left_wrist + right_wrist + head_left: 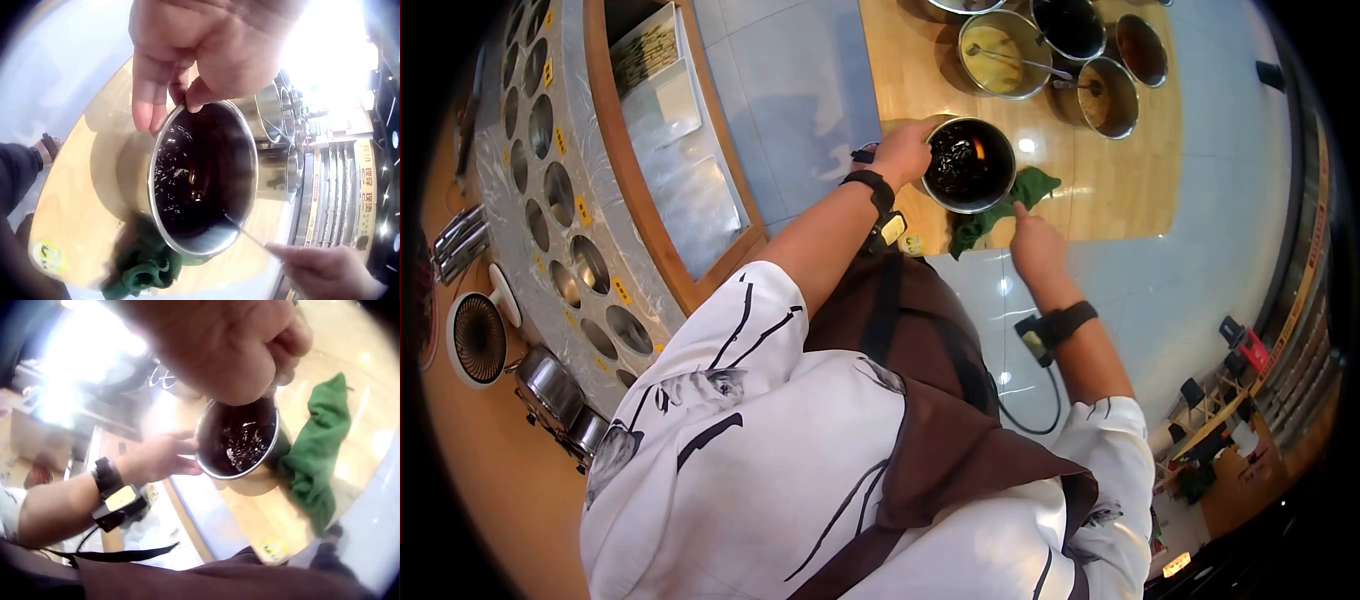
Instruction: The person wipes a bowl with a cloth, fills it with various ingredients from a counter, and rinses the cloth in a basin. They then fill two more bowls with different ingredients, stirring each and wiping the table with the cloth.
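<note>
A steel pot (pixel 970 165) filled with glossy dark contents (pixel 178 175) stands at the near end of the wooden table. My left hand (pixel 903 155) pinches its rim, thumb inside and fingers outside, as the left wrist view shows. Across the pot, my right hand (pixel 1038 245) grips a thin metal handle (pixel 250 236). That handle slants over the rim into the pot; what is at its lower end is hidden in the dark contents. A crumpled green cloth (pixel 319 444) lies on the table beside the pot, near my right hand.
Several steel pots stand farther along the wooden table (pixel 920 60), one with yellow contents (pixel 995 70) and a long-handled utensil in it. To the left is a counter with round wells (pixel 560 190) and a wood-framed bin (pixel 735 215). A round sticker (pixel 50 257) marks the table's near corner.
</note>
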Motion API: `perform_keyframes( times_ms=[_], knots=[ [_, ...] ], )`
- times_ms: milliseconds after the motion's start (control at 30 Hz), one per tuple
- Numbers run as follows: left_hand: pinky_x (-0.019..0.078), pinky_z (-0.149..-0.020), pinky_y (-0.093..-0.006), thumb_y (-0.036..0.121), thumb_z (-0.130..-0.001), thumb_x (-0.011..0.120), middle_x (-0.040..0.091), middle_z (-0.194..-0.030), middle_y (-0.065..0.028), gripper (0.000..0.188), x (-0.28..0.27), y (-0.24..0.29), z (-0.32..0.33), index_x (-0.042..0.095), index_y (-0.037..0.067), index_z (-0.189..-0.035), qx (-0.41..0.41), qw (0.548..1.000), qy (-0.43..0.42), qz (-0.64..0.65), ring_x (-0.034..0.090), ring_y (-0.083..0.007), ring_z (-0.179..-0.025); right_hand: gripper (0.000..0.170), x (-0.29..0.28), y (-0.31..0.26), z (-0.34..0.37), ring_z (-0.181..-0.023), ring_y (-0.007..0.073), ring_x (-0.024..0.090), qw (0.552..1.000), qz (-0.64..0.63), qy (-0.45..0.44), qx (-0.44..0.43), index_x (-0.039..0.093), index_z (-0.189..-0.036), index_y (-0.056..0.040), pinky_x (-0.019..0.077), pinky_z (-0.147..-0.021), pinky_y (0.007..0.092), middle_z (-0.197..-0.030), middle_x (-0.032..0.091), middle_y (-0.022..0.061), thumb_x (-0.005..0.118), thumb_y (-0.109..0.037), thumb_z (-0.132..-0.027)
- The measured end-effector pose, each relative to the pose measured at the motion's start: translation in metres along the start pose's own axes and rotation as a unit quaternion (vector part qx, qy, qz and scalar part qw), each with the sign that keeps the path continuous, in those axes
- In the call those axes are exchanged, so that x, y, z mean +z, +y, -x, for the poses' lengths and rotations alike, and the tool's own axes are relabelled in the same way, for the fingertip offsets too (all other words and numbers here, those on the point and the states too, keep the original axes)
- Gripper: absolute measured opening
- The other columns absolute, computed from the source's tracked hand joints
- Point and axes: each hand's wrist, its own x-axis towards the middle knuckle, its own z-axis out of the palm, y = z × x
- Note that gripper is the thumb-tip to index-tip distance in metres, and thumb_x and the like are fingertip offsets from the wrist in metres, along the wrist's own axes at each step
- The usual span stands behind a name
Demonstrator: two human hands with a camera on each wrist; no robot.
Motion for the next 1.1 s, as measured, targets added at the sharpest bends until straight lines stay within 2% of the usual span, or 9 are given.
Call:
perform_keyframes(
  times_ms=[167,400,467,700,767,867,1000,1067,1100],
  knots=[
    [0.0465,-0.078,-0.0391,0.008,-0.079,0.055,0.063,-0.092,-0.0174,0.037,0.007,0.006,0.014,0.057,0.013,-0.116,-0.034,0.999,0.036,-0.019,0.060,-0.0317,-0.090,0.032,0.031,-0.013,0.005,-0.073,0.0340,0.062,0.991,-0.129,-0.031,-0.006,0.055,-0.112,-0.0028,0.0488,-0.062,0.0444,-0.079,0.063,0.0216,0.043,-0.006,-0.082],
    [0.0529,-0.055,-0.0302,0.002,-0.084,0.049,0.063,-0.081,-0.0155,0.022,0.059,-0.048,0.012,0.055,-0.001,-0.104,-0.089,0.993,0.004,0.073,0.065,-0.0206,-0.062,0.038,-0.006,-0.025,-0.006,-0.069,0.0318,0.063,0.998,0.027,0.042,0.026,0.048,-0.120,-0.0046,0.0509,-0.059,0.0400,-0.081,0.059,0.0162,0.046,-0.009,-0.082],
    [0.0461,-0.080,-0.0423,0.009,-0.075,0.050,0.061,-0.090,-0.0254,0.028,0.052,-0.039,0.011,0.058,0.000,-0.100,-0.211,0.957,-0.039,0.193,0.058,-0.0385,-0.091,0.032,-0.008,-0.020,-0.014,-0.066,0.0285,0.064,0.995,0.084,0.051,0.014,0.049,-0.113,-0.0027,0.0515,-0.055,0.0366,-0.081,0.059,0.0154,0.047,-0.009,-0.083],
    [0.0471,-0.078,-0.0422,0.009,-0.074,0.051,0.062,-0.086,-0.0247,0.023,0.091,-0.068,0.004,0.060,-0.003,-0.091,-0.162,0.959,0.048,0.226,0.060,-0.0390,-0.086,0.018,0.003,-0.041,-0.001,-0.069,0.0309,0.064,0.996,0.073,-0.036,0.027,0.054,-0.097,-0.0008,0.0520,-0.058,0.0376,-0.078,0.062,0.0199,0.046,-0.010,-0.083],
    [0.0468,-0.077,-0.0428,0.008,-0.073,0.051,0.063,-0.087,-0.0247,0.023,0.099,-0.069,0.005,0.060,-0.004,-0.090,-0.190,0.953,0.083,0.220,0.060,-0.0398,-0.087,0.018,0.009,-0.051,0.000,-0.072,0.0336,0.064,0.995,-0.034,-0.077,0.048,0.057,-0.094,-0.0010,0.0514,-0.060,0.0408,-0.080,0.063,0.0222,0.046,-0.009,-0.082],
    [0.0459,-0.079,-0.0433,0.006,-0.073,0.052,0.062,-0.087,-0.0252,0.022,0.095,-0.063,0.009,0.060,-0.004,-0.090,-0.255,0.928,0.015,0.270,0.059,-0.0401,-0.090,0.019,0.023,-0.060,-0.009,-0.075,0.0353,0.063,0.987,-0.147,-0.051,0.027,0.058,-0.093,-0.0015,0.0503,-0.062,0.0437,-0.083,0.063,0.0247,0.044,-0.008,-0.082],
    [0.0451,-0.081,-0.0439,0.007,-0.074,0.054,0.061,-0.093,-0.0258,0.023,0.071,-0.050,0.010,0.059,-0.004,-0.094,-0.293,0.907,-0.059,0.295,0.058,-0.0397,-0.093,0.024,-0.003,-0.073,-0.007,-0.073,0.0344,0.063,0.990,-0.094,-0.051,0.086,0.056,-0.102,-0.0018,0.0506,-0.061,0.0420,-0.083,0.062,0.0230,0.045,-0.009,-0.081],
    [0.0455,-0.081,-0.0439,0.011,-0.076,0.055,0.060,-0.097,-0.0262,0.025,0.039,-0.019,0.011,0.058,-0.002,-0.098,-0.154,0.987,0.030,0.046,0.058,-0.0393,-0.094,0.030,-0.006,-0.065,-0.005,-0.070,0.0314,0.063,0.999,0.011,0.011,0.049,0.052,-0.110,-0.0022,0.0513,-0.059,0.0385,-0.083,0.061,0.0187,0.047,-0.010,-0.082],
    [0.0455,-0.081,-0.0439,0.011,-0.076,0.055,0.060,-0.097,-0.0262,0.025,0.035,-0.016,0.007,0.058,-0.002,-0.098,-0.153,0.987,0.027,0.045,0.058,-0.0393,-0.094,0.030,-0.007,-0.061,-0.006,-0.070,0.0314,0.063,0.999,0.009,0.009,0.051,0.052,-0.110,-0.0022,0.0513,-0.059,0.0385,-0.083,0.061,0.0187,0.047,-0.010,-0.082]
  ],
)
